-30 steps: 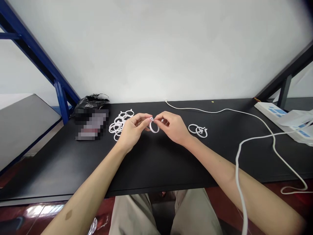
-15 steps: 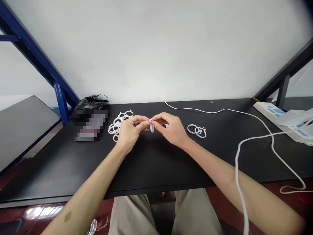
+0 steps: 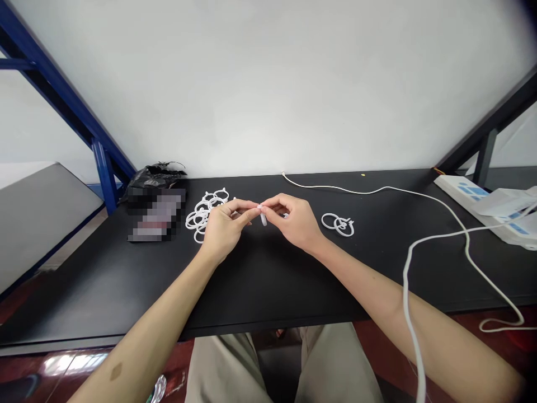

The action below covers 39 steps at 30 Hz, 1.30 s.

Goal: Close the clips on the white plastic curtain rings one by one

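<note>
The white plastic ring point(image 3: 263, 219) has been turned from face-on to nearly edge-on since a second ago. Less of it is now seen below the fingertips, where it is pinched between the left hand point(image 3: 224, 228) and right hand point(image 3: 294, 221).

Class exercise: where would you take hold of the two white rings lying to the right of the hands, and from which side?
Probably pinch the left ring at its far-left rim, coming from above: the rings lie flat on the black table, and that thin stretch of rim stands clear of their overlap. The right hand is nearest, so it could reach across from the left.
</note>
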Tool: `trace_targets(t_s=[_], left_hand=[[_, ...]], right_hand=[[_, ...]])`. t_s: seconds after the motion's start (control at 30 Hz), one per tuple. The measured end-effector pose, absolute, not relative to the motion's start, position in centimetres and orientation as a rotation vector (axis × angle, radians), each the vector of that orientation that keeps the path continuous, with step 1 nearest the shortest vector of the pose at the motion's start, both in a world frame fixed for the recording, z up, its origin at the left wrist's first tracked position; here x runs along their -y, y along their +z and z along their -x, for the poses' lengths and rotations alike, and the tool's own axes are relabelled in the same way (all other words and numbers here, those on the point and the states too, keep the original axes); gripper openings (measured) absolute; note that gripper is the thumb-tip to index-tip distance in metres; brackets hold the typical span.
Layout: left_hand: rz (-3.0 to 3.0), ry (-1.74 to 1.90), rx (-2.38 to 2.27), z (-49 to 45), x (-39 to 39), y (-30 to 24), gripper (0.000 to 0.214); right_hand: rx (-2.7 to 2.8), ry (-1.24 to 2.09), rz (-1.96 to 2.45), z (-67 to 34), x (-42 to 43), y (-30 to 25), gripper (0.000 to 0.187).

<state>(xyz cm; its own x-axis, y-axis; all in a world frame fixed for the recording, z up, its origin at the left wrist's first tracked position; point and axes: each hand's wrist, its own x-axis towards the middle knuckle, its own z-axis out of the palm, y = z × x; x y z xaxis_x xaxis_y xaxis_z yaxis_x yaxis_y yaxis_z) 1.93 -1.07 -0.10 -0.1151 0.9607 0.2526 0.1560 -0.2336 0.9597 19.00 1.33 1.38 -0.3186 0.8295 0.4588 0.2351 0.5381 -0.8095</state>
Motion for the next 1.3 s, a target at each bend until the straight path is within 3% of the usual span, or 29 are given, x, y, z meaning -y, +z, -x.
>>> trace_targets(t_s=[0.43, 0.6, 0.73, 0.87, 1.03, 1.2, 1.3], left_hand=[[-1.682, 1.5, -1.416, -2.2, 1.5, 0.6, 0.021], [-1.782, 1.622, -1.916, -0.5, 1.4, 1.7, 0.01], [-1.921, 1.333, -2.308, 1.2, 0.6, 1.1, 0.006], [-2.021, 0.943, -2.459, 2.1, 0.0, -0.1, 0.018], [-2.11, 1.111, -2.356, 1.5, 0.1, -0.5, 0.024], [-2.179, 1.304, -2.007, -0.4, 0.7, 0.1, 0.017], [-2.0, 1.306, -1.747, -1.4, 1.0, 0.6, 0.018]], right_hand=[[1.89, 0.581, 0.911, -19.8, -2.4, 1.8, 0.017], [1.875, 0.311, 1.276, -22.3, -5.2, 1.7, 0.022], [2.006, 0.366, 1.482, -23.6, -6.2, 1.5, 0.031], [2.199, 0.396, 1.478, -24.1, -6.1, 1.6, 0.031], [2.323, 0.351, 1.443, -24.5, -6.2, 1.7, 0.013], [2.176, 0.411, 1.237, -23.7, -5.9, 2.0, 0.013], [1.996, 0.64, 1.089, -22.3, -4.7, 2.3, 0.015]])
